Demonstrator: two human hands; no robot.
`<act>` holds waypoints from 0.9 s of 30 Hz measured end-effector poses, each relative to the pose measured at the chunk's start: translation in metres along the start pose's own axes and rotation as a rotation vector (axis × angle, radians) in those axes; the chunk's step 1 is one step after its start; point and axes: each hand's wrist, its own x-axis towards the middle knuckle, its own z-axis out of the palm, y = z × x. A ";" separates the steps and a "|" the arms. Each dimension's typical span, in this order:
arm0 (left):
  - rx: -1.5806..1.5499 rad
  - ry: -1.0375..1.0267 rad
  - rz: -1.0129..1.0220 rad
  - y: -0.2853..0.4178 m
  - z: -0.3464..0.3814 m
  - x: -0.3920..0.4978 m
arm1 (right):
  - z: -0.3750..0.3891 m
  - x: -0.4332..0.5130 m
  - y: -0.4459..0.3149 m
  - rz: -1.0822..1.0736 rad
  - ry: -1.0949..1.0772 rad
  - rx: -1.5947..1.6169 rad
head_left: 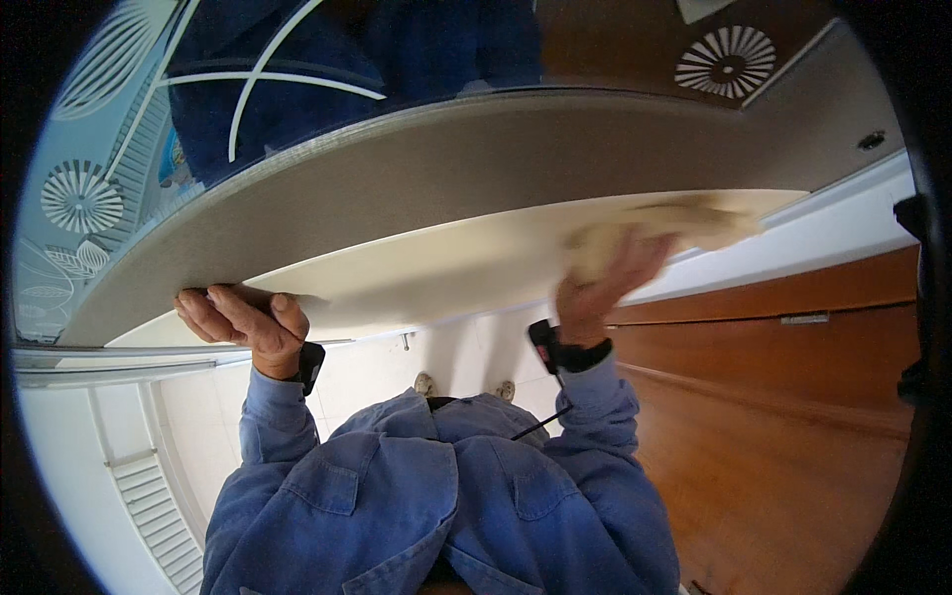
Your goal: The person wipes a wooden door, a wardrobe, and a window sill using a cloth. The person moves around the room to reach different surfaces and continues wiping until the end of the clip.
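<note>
My right hand (pixel 613 279), blurred by motion, holds a cream-coloured cloth (pixel 654 227) against the right part of a cream panel (pixel 446 253). To the left, my left hand (pixel 245 320) is at the boundary between that panel and a grey-brown frame (pixel 446 160). Its fingers are curled and touch the surface; the fingertips are partly hidden, so I cannot tell whether they grip anything. Above the frame is a dark, reflective glass pane (pixel 446 44) with white decorative patterns. Both wrists wear black bands with small devices.
A reddish-brown wooden door or panel (pixel 773 416) stands close on the right, beside a white frame strip (pixel 840 223). A white louvred panel (pixel 160 513) is at lower left. Pale floor tiles (pixel 364 372) lie below, and a thin black cable (pixel 543 426) hangs from the right wrist device.
</note>
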 end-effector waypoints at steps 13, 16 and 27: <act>0.010 0.090 -0.038 0.001 0.007 -0.009 | -0.007 0.075 -0.008 0.361 0.226 0.293; -0.002 0.097 -0.057 0.004 0.007 -0.009 | -0.006 0.049 -0.062 -0.131 0.076 0.096; -0.087 -0.016 -0.080 0.003 -0.011 0.013 | -0.037 0.081 -0.090 0.172 0.134 0.315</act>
